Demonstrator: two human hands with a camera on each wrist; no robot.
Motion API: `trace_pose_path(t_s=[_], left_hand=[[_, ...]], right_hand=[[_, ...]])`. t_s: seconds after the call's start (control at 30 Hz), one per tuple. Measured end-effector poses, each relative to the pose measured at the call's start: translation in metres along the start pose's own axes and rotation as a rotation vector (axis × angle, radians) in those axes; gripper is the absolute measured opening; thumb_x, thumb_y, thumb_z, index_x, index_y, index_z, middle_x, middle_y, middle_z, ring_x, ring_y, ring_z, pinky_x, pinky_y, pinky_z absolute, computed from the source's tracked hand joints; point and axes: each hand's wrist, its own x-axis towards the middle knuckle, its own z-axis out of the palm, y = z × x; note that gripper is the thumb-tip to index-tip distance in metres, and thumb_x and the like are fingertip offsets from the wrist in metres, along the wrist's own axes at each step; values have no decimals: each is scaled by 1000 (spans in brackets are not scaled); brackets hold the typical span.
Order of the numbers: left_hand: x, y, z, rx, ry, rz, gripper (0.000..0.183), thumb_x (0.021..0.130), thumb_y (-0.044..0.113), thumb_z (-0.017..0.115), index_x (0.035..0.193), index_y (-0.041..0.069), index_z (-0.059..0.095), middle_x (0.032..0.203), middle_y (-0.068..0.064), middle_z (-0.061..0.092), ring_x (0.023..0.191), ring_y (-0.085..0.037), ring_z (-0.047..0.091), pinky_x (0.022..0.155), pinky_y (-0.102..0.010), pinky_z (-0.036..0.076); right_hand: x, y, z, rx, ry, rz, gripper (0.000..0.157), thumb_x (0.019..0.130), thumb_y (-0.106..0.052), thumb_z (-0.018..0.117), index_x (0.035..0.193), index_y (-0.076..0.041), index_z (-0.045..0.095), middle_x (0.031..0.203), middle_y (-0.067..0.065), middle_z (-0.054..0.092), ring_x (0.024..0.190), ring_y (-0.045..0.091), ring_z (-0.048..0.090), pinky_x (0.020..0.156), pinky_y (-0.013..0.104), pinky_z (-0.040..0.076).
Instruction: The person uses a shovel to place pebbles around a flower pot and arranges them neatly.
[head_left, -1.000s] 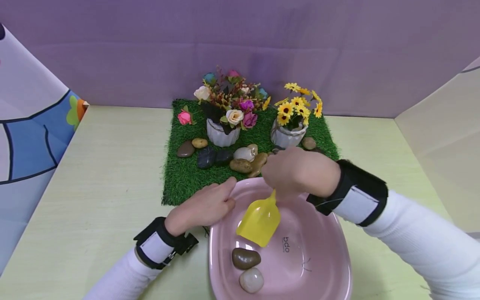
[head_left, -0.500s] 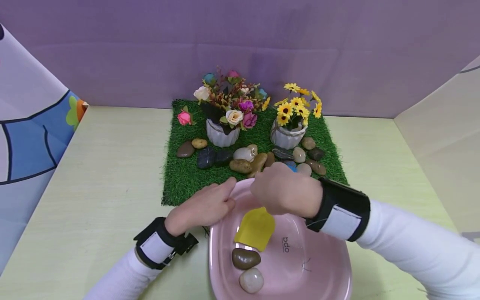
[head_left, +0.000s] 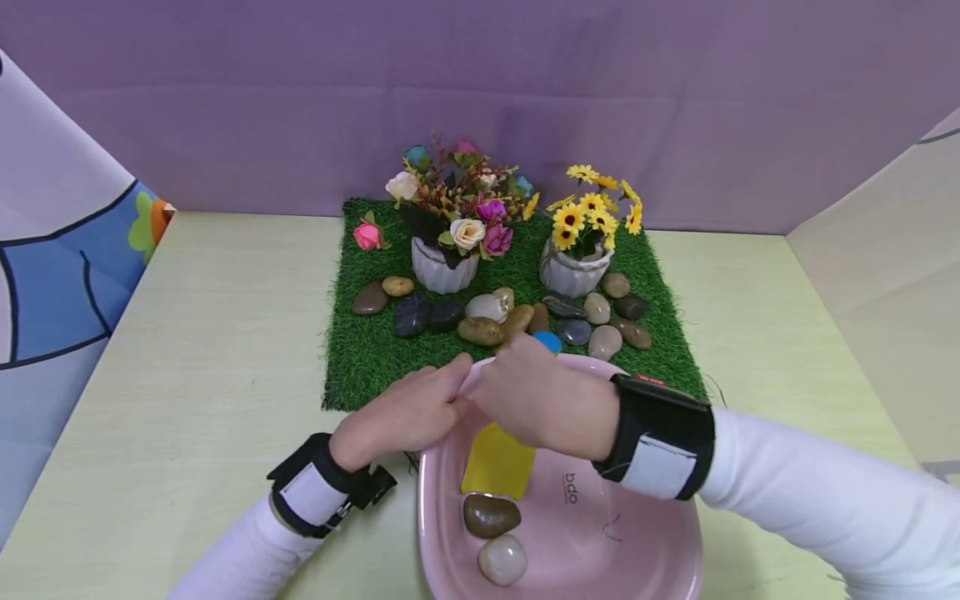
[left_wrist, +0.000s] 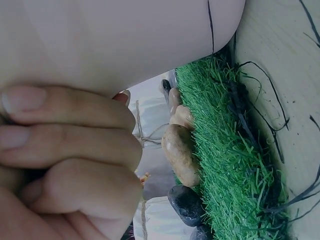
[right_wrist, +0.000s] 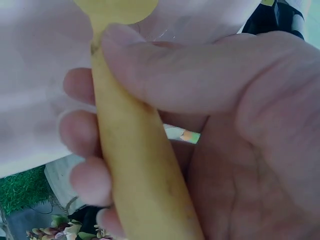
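A pink plastic basin (head_left: 645,525) stands at the front of the table. My left hand (head_left: 408,412) grips its far left rim, the fingers (left_wrist: 75,130) curled against the wall in the left wrist view. My right hand (head_left: 547,396) holds a yellow toy shovel (head_left: 498,462) above the basin floor. Thumb and fingers wrap its yellow handle (right_wrist: 135,150), and a blue end (head_left: 547,342) shows beyond the fist. The blade slants down, its front edge right at a brown stone (head_left: 491,517). Beside that stone, nearer me, lies a whitish stone (head_left: 503,560).
Behind the basin, a green turf mat (head_left: 360,367) bears several pebbles (head_left: 480,332). Two white pots stand on it, one with mixed flowers (head_left: 468,233), the other with yellow flowers (head_left: 592,218). A pink rose (head_left: 367,236) lies at its left. A purple cloth (head_left: 480,100) hangs behind.
My right hand has moved left and toward me, lowering the shovel blade from above the basin to the brown stone. The left hand and both stones in the basin have stayed put.
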Motion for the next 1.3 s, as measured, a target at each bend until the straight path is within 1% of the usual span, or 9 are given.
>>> trace_pose_path(t_s=[0.1,0.2,0.33,0.47,0.6,0.9,1.07,1.2,1.3], left_hand=[[1,0,0,3,13,16,6,97,9,43,90,8,42,65,-3,42,53,-14,51,48,-28,42],[1,0,-1,5,26,28,8,97,9,41,89,10,43,65,-3,42,54,-14,52,48,-28,42],[1,0,-2,9,30,28,7,94,5,41,90,10,43,65,-3,43,55,-14,53,49,-28,43],[1,0,-2,5,26,28,8,93,3,41,90,10,43,66,-3,43,57,-14,53,50,-28,44],[2,0,-1,-22,16,25,9,94,3,40,89,10,44,66,-3,44,57,-14,53,50,-27,43],[1,-1,-1,-26,18,28,9,93,3,40,91,11,45,69,-3,47,59,-14,53,52,-27,44],[-1,-3,0,-17,36,50,15,96,8,40,104,9,53,73,-4,51,62,-13,52,53,-27,45],[-3,-4,-1,0,34,81,28,96,4,40,120,4,53,75,-5,53,63,-13,50,54,-26,44],[-3,-5,-1,-3,29,96,30,95,2,39,121,4,53,75,-5,53,62,-13,49,54,-25,43]], right_hand=[[1,-1,0,-42,30,-36,7,87,-23,67,89,-18,72,83,-6,72,63,16,62,60,27,51],[2,-2,-1,-103,43,-79,10,90,-25,65,93,-20,73,85,-7,73,68,13,62,62,26,49],[3,-3,-2,-170,65,-117,11,89,-26,65,93,-21,74,85,-9,72,73,10,63,63,25,50],[3,-4,-3,-192,73,-129,11,88,-27,67,93,-22,75,88,-9,73,75,10,64,64,25,51],[4,-5,-4,-201,59,-142,12,87,-28,67,95,-23,74,91,-9,73,74,9,62,61,24,49],[5,-4,-3,-227,106,-198,14,85,-30,69,96,-23,74,90,-8,73,72,10,61,60,23,45],[6,-3,-3,-267,151,-240,14,85,-31,69,97,-24,74,91,-8,75,75,12,63,63,24,48],[8,-3,-3,-262,211,-275,12,88,-26,67,96,-24,76,92,-9,76,77,13,66,66,26,51],[8,-3,-4,-227,217,-288,12,89,-25,66,95,-22,76,91,-7,76,77,13,65,65,26,51]])
